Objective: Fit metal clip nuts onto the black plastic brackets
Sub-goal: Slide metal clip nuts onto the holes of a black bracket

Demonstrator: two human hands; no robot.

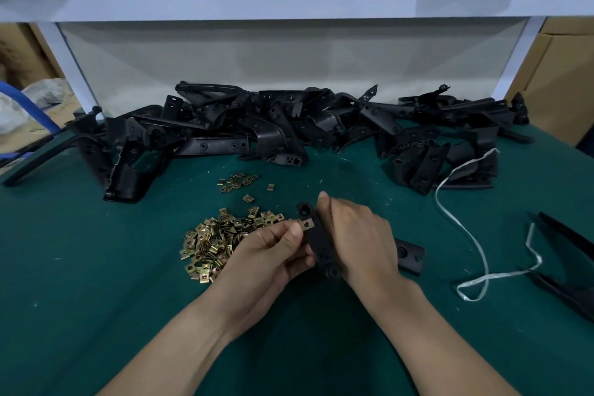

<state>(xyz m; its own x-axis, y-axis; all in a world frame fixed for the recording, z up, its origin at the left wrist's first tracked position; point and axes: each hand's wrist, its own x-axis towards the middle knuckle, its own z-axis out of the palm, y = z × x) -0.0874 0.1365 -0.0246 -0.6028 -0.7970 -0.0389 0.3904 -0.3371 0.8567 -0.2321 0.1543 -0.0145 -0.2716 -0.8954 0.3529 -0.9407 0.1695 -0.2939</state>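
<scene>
Black bracket heap (289, 125) behind clip nut pile (218, 241)

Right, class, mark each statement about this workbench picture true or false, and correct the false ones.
1. The right hand holds a black bracket. True.
2. The left hand is empty. False: it pinches a clip nut against the bracket.
3. The pile of clip nuts lies to the right of both hands. False: it lies to their left.
4. A heap of brackets lies along the back of the green table. True.
</scene>
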